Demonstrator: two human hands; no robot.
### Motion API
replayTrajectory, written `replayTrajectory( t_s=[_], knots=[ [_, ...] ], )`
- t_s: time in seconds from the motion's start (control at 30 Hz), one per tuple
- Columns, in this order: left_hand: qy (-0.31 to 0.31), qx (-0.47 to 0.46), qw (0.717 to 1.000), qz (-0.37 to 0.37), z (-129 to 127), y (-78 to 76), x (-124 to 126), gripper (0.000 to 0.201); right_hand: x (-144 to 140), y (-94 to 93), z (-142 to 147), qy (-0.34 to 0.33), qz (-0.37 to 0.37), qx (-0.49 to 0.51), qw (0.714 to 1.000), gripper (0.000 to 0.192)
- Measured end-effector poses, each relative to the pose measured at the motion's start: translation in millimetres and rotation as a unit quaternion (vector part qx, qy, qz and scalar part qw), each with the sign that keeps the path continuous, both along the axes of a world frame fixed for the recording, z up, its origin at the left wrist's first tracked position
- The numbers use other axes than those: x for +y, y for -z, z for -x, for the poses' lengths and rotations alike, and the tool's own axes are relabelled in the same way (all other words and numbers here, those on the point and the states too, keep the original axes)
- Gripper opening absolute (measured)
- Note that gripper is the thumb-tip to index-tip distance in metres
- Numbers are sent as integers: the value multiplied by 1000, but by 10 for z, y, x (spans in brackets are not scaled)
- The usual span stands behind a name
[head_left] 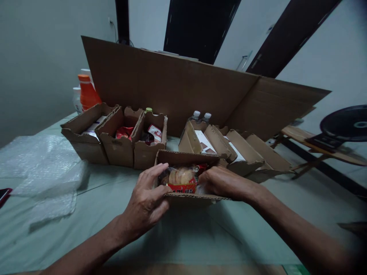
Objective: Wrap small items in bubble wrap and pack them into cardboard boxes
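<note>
An open cardboard box [197, 157] sits in front of me on the table, with a clear packet of cookies [183, 179] inside it, its red label facing me. My left hand [150, 194] grips the box's left end, thumb on the near rim and fingers over the far side. My right hand [218, 181] reaches down into the right part of the box, closed at the packet's crinkled right end. Its fingertips are hidden between the packet and the box wall. Something red shows behind the packet.
Cardboard bins [119, 151] holding packages stand behind on the left, and more bins [218, 145] lean at the right. A tall cardboard panel [172, 88] backs them. Bottles [88, 93] stand far left. Bubble wrap [51, 168] and a phone-like object [4, 195] lie left.
</note>
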State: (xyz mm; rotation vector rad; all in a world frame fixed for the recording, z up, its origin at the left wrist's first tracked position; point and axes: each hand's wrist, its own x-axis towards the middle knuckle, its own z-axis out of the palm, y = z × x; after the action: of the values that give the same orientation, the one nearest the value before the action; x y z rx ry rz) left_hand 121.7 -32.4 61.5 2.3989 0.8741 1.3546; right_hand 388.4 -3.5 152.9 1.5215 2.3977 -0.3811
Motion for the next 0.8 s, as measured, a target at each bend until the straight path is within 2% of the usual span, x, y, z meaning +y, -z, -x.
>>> replayTrajectory(
  t_s=[0.13,0.27,0.37,0.43,0.5,0.57,0.63,0.67,0.73,0.8],
  knots=[
    [-8,2,1000,-5,1,-3,-1,25,38,74,-15,3,40,8,999,41],
    [-18,4,1000,-13,-1,8,17,23,108,132,12,8,69,9,998,38],
    [-27,9,1000,-11,-11,4,24,22,138,58,42,10,82,0,997,35],
    [-25,12,1000,-3,-10,-6,8,21,75,-79,16,12,54,17,998,36],
    [-22,-6,1000,8,11,-8,-31,24,-103,-243,-79,42,-46,78,995,35],
    [-30,-46,998,29,62,11,-83,38,-389,-348,-241,105,-198,164,961,30],
    [-50,-87,993,56,134,68,-128,59,-720,-316,-430,183,-329,231,897,28],
    [-59,-101,990,78,168,115,-141,67,-871,-239,-514,223,-371,254,865,28],
    [-64,-119,981,140,207,241,-138,78,-1086,23,-629,294,-394,298,819,30],
    [-49,-131,966,218,177,388,-100,86,-1139,359,-644,335,-344,347,805,45]
  ],
)
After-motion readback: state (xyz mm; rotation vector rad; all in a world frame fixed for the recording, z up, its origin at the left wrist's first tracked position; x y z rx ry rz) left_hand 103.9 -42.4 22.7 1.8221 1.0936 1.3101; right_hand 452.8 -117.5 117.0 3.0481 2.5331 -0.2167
